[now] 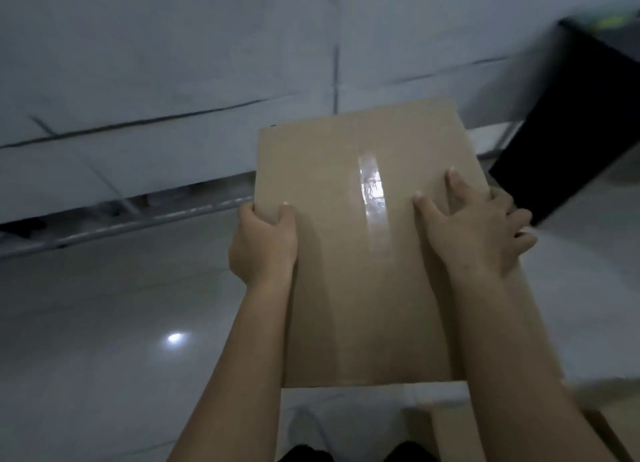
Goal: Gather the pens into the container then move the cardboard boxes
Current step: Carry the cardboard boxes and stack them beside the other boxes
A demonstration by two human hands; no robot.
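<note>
A flat brown cardboard box [346, 253] with a strip of clear tape down its top is held up in front of me, above the floor. My left hand [263, 243] grips its left edge, thumb on top and fingers wrapped underneath. My right hand [474, 226] lies spread on the top near the right edge, its outer fingers curling over that edge. Part of a second cardboard box [460, 434] shows low at the right, under my right forearm. No pens or container are in view.
A pale tiled wall [173, 63] meets the glossy tiled floor [104, 323] along a metal rail [121, 226]. A black cabinet or box [571, 132] stands at the right, close behind the carried box. The view is blurred by motion.
</note>
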